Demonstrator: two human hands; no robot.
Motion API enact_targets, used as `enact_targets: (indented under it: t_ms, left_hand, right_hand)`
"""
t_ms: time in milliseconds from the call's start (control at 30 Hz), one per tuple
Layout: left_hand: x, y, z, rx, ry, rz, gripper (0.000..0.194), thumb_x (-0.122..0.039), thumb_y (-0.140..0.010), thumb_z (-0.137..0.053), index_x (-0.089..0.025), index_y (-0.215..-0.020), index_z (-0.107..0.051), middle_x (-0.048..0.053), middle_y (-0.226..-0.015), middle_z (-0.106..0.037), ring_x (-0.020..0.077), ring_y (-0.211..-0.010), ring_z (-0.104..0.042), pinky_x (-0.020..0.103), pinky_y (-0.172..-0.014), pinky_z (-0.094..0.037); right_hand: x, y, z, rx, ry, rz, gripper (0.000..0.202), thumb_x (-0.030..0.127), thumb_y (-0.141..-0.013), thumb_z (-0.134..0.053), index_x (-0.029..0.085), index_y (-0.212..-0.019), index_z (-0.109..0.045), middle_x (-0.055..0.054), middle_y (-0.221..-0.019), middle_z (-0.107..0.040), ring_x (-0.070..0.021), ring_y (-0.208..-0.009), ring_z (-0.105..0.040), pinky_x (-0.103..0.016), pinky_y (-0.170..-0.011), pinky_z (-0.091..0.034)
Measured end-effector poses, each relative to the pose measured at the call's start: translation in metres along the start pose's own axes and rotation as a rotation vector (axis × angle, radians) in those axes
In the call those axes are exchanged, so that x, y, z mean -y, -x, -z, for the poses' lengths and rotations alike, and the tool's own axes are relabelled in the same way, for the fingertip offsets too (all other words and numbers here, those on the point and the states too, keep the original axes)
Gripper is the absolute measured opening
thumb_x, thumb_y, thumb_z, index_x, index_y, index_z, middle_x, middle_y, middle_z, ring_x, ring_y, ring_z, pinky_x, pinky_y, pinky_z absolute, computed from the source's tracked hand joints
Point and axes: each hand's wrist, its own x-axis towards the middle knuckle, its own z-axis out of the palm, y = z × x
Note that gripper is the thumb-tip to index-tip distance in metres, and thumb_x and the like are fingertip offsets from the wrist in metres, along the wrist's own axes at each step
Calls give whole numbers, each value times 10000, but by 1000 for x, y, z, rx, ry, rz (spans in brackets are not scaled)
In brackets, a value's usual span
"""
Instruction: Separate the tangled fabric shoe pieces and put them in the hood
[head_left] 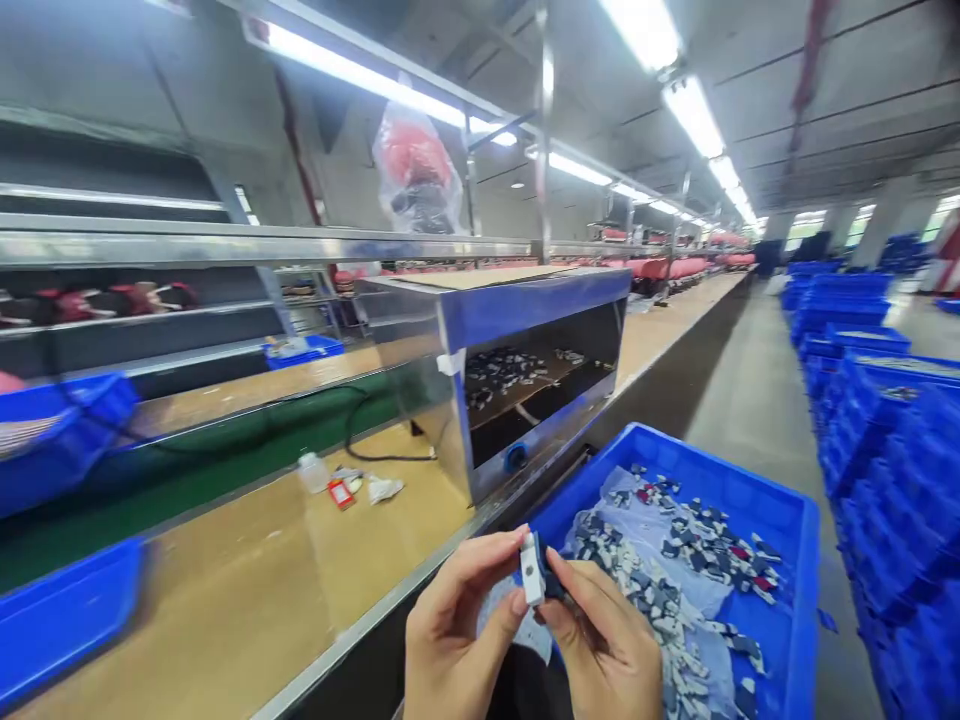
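Between my two hands is a small white and dark blue-grey piece with a dark round spot on its white face. My left hand pinches its white side between thumb and fingertips. On the dark side, the thumb and fingers of my right hand are closed on the same piece. Just beyond and to the right stands a blue bin, where many similar white, dark and a few red pieces lie on sheets of thin white plastic.
Ahead stands a metal box with an open front and small pieces on its shelf. A bottle and a red item lie on the workbench. Stacked blue crates line the aisle at right. A blue tray sits at left.
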Motion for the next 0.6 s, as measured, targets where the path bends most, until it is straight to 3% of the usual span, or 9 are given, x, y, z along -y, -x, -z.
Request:
enact_targets:
  t_ms: [133,300,400,467,533,600]
  left_hand:
    - [-25,30,31,-67,-18,-50,387,-93,-854,-684,-340,-1151,-671,16,-1169,-709,185,-1126,-667,256,-958,-568]
    - [-46,68,76,9,-213,-71,464,-132,-800,-754,-318,-1214,-661,88,-1297,-646,245,-1231,-603,330,-1037,-520]
    - [-39,85,106,-51,-263,35,355,-268,-777,-797,-287,-1124,-725,102,-1236,-682,246,-1147,-655,294,-945,-566]
    - [-29,88,129,-106,-347,145,299,-412,-796,-759,-217,-1023,-754,111,-1064,-736,230,-962,-717,269,-800,-600]
    - [-17,84,157,-179,-544,260,423,-556,-839,-642,-166,-967,-743,99,-904,-750,211,-806,-721,270,-713,-593]
    - [-1,70,188,-241,-775,336,508,-602,-886,-511,-150,-981,-724,96,-883,-753,211,-801,-709,288,-747,-571]
  right_hand:
    - [21,19,-22,99,-102,-2,351,175,-884,-659,298,-1213,-672,-20,-1018,-755,-142,-890,-727,-199,-778,-604]
    - [39,57,-53,94,-144,13,280,179,-869,-681,262,-1136,-707,-38,-983,-764,-163,-870,-727,-229,-768,-605]
    - [41,86,-82,148,-213,-89,238,219,-895,-652,236,-1123,-716,-59,-957,-757,-175,-847,-724,-235,-745,-600]
    - [36,102,-101,257,-284,-166,273,268,-913,-626,240,-1175,-699,-64,-944,-749,-172,-820,-718,-225,-706,-601]
    - [25,114,-114,398,-338,-226,402,348,-902,-630,261,-1295,-632,-72,-986,-738,-173,-783,-705,-234,-656,-604]
    - [6,123,-118,581,-338,-283,555,415,-858,-663,290,-1386,-549,-81,-1055,-725,-169,-718,-688,-248,-596,-600]
